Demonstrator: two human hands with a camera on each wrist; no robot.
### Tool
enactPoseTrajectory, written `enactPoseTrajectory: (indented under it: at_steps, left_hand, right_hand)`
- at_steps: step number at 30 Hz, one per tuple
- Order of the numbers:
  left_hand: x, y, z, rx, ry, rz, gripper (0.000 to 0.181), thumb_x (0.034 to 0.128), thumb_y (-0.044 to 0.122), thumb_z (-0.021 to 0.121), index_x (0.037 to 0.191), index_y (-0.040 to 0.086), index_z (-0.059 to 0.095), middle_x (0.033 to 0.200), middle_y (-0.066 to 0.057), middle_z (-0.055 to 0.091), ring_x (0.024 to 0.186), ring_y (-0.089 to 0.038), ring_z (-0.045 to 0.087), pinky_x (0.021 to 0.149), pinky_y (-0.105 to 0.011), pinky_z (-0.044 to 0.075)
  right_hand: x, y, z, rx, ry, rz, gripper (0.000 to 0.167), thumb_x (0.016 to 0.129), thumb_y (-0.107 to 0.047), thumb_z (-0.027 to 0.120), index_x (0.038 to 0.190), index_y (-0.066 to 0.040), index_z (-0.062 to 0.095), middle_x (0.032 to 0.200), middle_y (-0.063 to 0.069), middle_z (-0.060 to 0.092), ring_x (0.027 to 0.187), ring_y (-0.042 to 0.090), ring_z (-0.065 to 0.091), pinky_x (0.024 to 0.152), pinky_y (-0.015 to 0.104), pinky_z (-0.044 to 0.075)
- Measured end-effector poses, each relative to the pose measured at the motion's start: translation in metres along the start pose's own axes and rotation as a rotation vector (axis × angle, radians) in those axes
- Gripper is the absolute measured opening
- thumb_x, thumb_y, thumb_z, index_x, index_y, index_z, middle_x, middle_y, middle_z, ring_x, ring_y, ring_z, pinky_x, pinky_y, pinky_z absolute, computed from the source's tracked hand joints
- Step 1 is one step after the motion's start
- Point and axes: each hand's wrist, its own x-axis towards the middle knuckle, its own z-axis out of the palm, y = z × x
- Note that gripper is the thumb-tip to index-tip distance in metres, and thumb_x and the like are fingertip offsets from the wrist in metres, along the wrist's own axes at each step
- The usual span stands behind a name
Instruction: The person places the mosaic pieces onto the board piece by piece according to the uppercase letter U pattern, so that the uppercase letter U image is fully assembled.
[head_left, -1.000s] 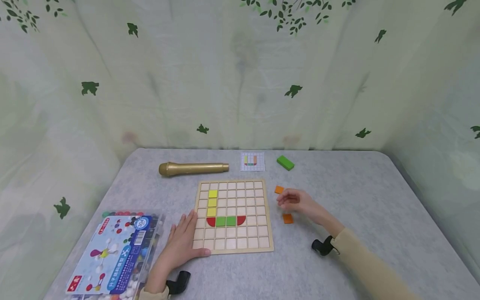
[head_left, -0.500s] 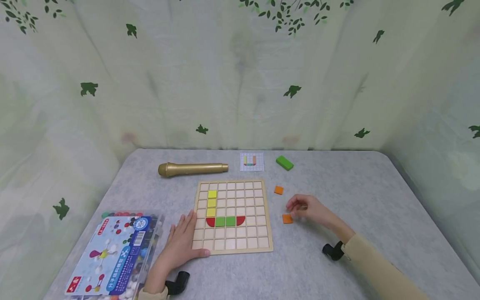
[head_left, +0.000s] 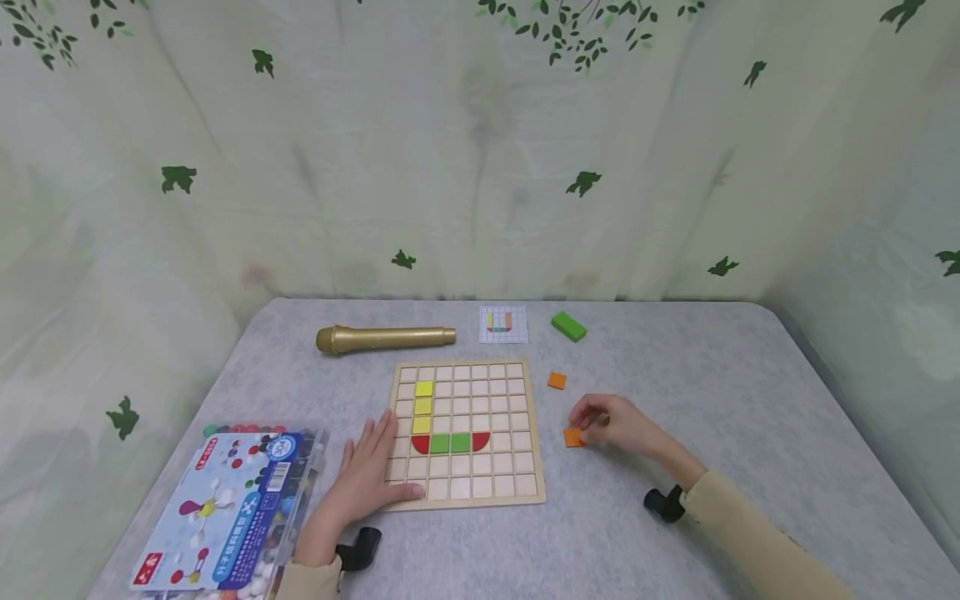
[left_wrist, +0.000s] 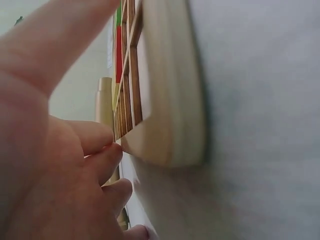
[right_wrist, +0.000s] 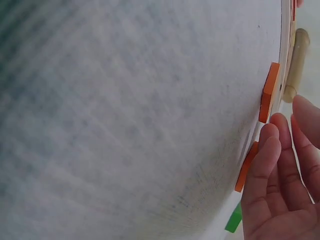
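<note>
In the head view, my left hand (head_left: pixel 362 477) lies spread along the left side of a wooden grid board (head_left: pixel 480 504). Its thumb touches the board's front-left corner. Yellow tiles (head_left: pixel 423 406), red rounded tiles (head_left: pixel 422 444) and green tiles (head_left: pixel 449 443) form an L-like row on the grid. Beside the near orange tile (head_left: pixel 572 437) is my right hand (head_left: pixel 618 427), loosely curled, its fingertips at the tile's right edge. The right wrist view has that orange tile (right_wrist: pixel 270 92) flat on the table, with the fingers (right_wrist: pixel 270 150) bent and nothing held between them. Another orange tile (head_left: pixel 557 381) lies farther back.
Behind the board lie a gold microphone (head_left: pixel 386 337), a small pattern card (head_left: pixel 503 325) and a green block (head_left: pixel 568 326). A clear case with a blue printed cover (head_left: pixel 217 508) stands to the left of my left hand. Beyond the table hangs a leaf-print curtain (head_left: pixel 480 167).
My right hand has moved from between the two orange tiles, toward me and right, to the near tile's edge. My left hand has shifted slightly over the board's edge.
</note>
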Motion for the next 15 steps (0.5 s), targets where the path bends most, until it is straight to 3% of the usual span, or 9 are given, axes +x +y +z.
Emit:
enactPoseTrajectory:
  at_steps: [7,15]
  left_hand:
    - [0.011,0.001,-0.003,0.003,0.035,0.025,0.115,0.0737,0.049,0.078,0.149,-0.008,0.013,0.156,-0.023,0.007,0.141,-0.045,-0.002,0.106,-0.067,-0.004]
    - [0.013,0.0,-0.006,0.033,0.018,0.018,0.116,0.073,0.047,0.079,0.149,-0.009,0.012,0.156,-0.024,0.006,0.14,-0.047,-0.002,0.106,-0.067,-0.002]
  right_hand:
    - [0.0,0.0,0.003,-0.057,0.0,0.001,0.02,0.079,0.007,0.067,0.094,-0.005,0.065,0.091,0.002,0.064,0.083,0.017,0.057,0.071,0.029,0.049]
    - [0.003,0.0,0.006,-0.159,0.0,-0.02,0.021,0.078,0.007,0.07,0.091,-0.008,0.065,0.089,-0.002,0.063,0.081,0.015,0.056,0.069,0.029,0.049]
